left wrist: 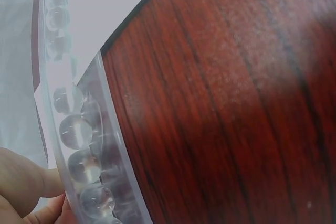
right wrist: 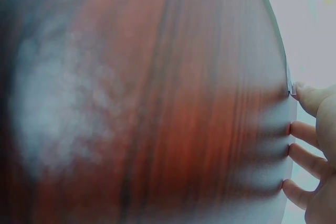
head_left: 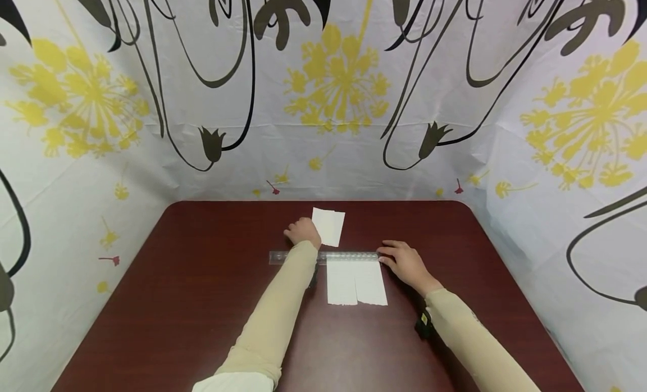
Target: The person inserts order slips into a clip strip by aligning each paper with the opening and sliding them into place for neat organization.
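A clear plastic ruler (head_left: 298, 258) lies crosswise on the table, rounded bumps showing along it in the left wrist view. Two white paper pieces (head_left: 354, 281), side by side with uneven lower edges, have their top edge at the ruler. My left hand (head_left: 303, 232) is just beyond the ruler, fingers relaxed, beside the overlapping white paper pieces (head_left: 329, 226) farther back; the sleeve crosses over the ruler. At the ruler's right end, my right hand (head_left: 406, 264) touches it with the thumb, the other fingers spread with their tips on the tabletop.
The dark red wood-grain table (head_left: 217, 302) has rounded far corners. A white cloth (head_left: 333, 162) with yellow and grey flowers hangs behind it and along both sides. A dark device (head_left: 423, 324) is strapped at my right wrist.
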The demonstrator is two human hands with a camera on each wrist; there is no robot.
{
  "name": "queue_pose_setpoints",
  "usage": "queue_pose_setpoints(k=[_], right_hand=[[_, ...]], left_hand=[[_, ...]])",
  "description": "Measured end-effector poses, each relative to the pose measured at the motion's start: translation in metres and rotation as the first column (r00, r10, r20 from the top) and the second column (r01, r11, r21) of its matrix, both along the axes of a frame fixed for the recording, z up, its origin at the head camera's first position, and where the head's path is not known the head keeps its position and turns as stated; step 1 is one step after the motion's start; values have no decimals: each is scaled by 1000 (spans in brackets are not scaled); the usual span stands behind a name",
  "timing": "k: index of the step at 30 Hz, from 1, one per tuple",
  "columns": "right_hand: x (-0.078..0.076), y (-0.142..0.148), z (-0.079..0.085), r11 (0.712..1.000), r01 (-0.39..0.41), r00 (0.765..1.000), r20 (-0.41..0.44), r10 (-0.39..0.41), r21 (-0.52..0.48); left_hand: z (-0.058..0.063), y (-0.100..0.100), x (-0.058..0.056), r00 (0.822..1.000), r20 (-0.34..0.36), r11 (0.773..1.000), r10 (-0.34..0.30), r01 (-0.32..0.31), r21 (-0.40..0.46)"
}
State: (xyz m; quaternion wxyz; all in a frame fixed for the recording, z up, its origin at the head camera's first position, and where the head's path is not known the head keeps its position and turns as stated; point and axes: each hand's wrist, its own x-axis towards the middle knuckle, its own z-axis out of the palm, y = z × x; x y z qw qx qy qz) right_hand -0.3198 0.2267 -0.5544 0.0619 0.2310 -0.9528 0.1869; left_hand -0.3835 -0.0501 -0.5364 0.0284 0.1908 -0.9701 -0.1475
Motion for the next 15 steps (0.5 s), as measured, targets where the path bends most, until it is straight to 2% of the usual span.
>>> queue_pose_setpoints(k=[15], right_hand=[[2,-2,1,1000,11,1000,5,-11,-12]], left_hand=[[2,-3,3,1000,-25,997,-19,20,77]])
